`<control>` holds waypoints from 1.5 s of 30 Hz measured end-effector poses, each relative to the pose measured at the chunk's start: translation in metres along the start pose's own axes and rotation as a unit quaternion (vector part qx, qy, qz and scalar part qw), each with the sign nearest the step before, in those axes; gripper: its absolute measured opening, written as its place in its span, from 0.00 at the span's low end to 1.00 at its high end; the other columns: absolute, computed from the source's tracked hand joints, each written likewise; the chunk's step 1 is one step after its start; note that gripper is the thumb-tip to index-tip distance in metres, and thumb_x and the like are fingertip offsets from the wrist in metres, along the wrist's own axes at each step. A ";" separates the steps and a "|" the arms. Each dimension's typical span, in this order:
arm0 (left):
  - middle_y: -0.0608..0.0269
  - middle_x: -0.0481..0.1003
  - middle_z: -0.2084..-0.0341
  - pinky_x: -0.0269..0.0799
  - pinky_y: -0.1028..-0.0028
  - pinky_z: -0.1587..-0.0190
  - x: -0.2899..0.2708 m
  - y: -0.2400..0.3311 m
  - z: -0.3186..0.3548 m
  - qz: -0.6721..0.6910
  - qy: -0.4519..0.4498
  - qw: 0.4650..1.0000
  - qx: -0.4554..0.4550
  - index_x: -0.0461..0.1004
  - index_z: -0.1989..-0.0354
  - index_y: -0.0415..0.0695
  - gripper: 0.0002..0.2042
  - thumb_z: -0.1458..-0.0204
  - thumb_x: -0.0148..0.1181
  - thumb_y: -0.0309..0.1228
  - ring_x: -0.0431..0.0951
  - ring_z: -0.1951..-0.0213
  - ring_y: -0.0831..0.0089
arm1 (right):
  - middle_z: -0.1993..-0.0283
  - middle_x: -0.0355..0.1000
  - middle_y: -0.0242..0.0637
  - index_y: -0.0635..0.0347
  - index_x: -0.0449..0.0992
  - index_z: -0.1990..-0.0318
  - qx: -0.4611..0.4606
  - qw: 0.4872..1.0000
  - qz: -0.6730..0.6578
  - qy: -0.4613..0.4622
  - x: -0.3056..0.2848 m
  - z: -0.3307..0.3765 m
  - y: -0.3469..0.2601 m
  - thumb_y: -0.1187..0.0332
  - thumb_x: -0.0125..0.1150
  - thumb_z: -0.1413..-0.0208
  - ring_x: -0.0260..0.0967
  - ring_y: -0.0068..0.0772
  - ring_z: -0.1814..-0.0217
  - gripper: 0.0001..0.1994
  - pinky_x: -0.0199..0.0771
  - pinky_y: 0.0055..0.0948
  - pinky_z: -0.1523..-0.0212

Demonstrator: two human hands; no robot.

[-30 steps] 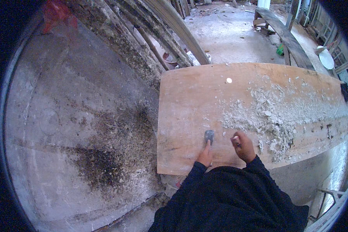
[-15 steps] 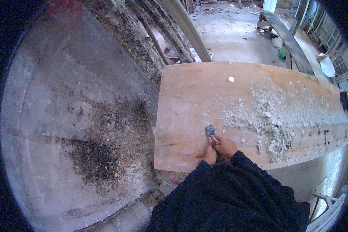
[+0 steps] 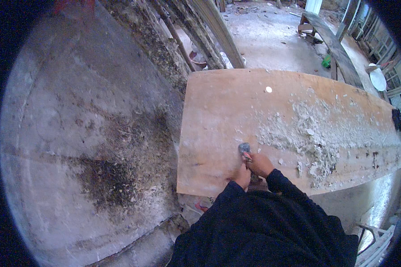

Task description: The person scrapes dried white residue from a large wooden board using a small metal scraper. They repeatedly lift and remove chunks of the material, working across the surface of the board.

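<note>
A scraper (image 3: pixel 243 147) with a grey blade and a red handle is over the left part of a large wooden board (image 3: pixel 218 107). My right hand (image 3: pixel 261 165) is closed round its handle. Just left of it, my left hand (image 3: pixel 242 175) is also closed and pressed to the lower end of the handle; its fingers are partly hidden. White-grey flakes (image 3: pixel 309 129) lie thickly on the board to the right of the blade. A small white round piece (image 3: pixel 268 89) sits near the far edge.
To the left stands a grey surface (image 3: pixel 53 111) with dark stains. Old beams (image 3: pixel 218 35) lean behind the board. Farther off are a long wooden bench (image 3: pixel 331 44), a green object (image 3: pixel 326 61) and a white round object (image 3: pixel 377 79). A dark bundle (image 3: pixel 398 120) lies at the board's right end.
The scraper's blade has shifted slightly right and toward the far side, and it looks turned to a different angle. Both hands stay on the handle. The flakes look much the same.
</note>
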State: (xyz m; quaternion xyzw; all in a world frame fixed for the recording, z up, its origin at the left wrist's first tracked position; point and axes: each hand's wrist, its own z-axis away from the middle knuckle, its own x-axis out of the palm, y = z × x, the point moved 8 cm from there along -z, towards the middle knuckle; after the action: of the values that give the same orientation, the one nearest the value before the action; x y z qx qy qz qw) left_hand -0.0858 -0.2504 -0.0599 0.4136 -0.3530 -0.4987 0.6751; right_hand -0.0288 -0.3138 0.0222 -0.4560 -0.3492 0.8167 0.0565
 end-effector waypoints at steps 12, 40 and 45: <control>0.52 0.64 0.53 0.66 0.76 0.57 0.020 0.037 0.025 0.088 -0.042 0.993 -0.066 0.44 0.39 0.41 0.27 0.51 0.36 0.20 0.68 0.56 0.69 | 0.70 0.70 0.54 0.60 0.71 0.62 0.021 0.998 -0.048 0.016 0.000 -0.006 0.017 0.58 0.50 0.52 0.68 0.55 0.66 0.16 0.66 0.44 0.66; 0.50 0.61 0.48 0.56 0.71 0.46 0.004 0.014 0.001 0.120 -0.074 0.986 -0.087 0.46 0.39 0.41 0.27 0.51 0.39 0.21 0.61 0.46 0.64 | 0.69 0.70 0.54 0.57 0.70 0.60 0.022 0.998 -0.058 0.027 0.011 -0.021 0.015 0.56 0.48 0.50 0.67 0.58 0.67 0.16 0.67 0.49 0.67; 0.54 0.63 0.50 0.59 0.71 0.49 0.003 0.031 0.008 -0.070 -0.044 0.996 -0.038 0.47 0.39 0.41 0.26 0.50 0.38 0.21 0.63 0.49 0.68 | 0.67 0.70 0.54 0.59 0.70 0.60 0.039 0.996 -0.072 0.018 0.005 -0.009 0.010 0.54 0.48 0.50 0.67 0.55 0.63 0.19 0.67 0.45 0.64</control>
State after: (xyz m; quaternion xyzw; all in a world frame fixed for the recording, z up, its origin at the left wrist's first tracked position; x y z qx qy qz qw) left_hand -0.0801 -0.2500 -0.0288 0.3888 -0.3329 -0.5756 0.6378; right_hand -0.0220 -0.3147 0.0092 -0.4418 -0.3479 0.8151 0.1395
